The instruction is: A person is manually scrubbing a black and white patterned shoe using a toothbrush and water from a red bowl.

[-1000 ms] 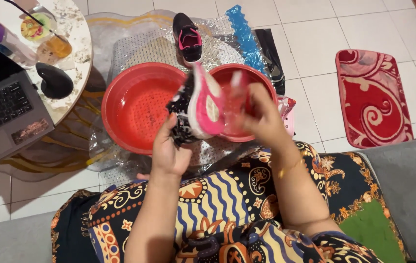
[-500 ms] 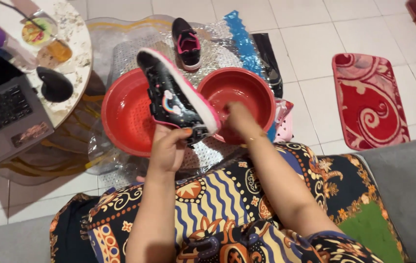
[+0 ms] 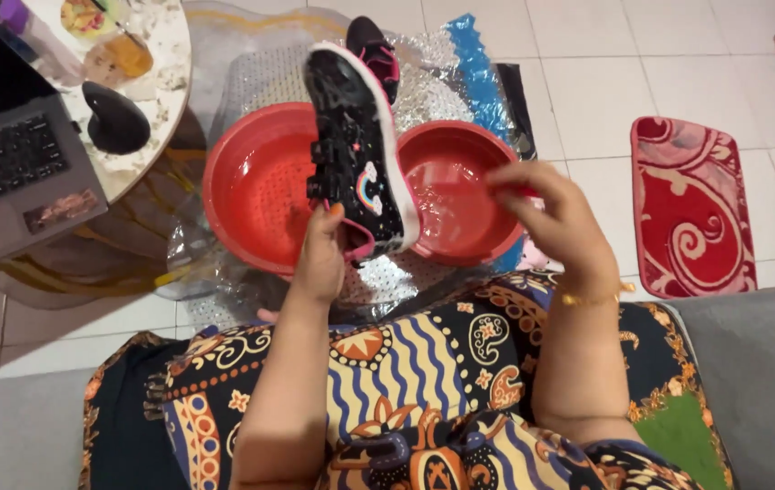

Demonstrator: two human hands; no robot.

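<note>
My left hand [image 3: 322,259] grips the heel of a small black shoe [image 3: 356,150] with a white sole, pink trim and a rainbow patch. The shoe is held up on its side over the gap between two red basins. The left basin [image 3: 251,186] looks empty and the right basin [image 3: 460,195] holds shallow water. My right hand [image 3: 551,218] hovers over the right basin's near rim with fingers curled; whether it holds anything small is unclear. A second black and pink shoe [image 3: 374,50] lies beyond the basins on a silver mat [image 3: 265,77].
A round marble table [image 3: 147,100] at the left carries a laptop [image 3: 6,163], a black mouse [image 3: 115,118] and small jars. A red patterned rug [image 3: 691,209] lies on the white tile floor at the right. My patterned skirt [image 3: 406,381] fills the foreground.
The shoe has been turned from sole-up over the basins to upright on its side in my left hand. My right hand let go of it and moved right over the right basin.
</note>
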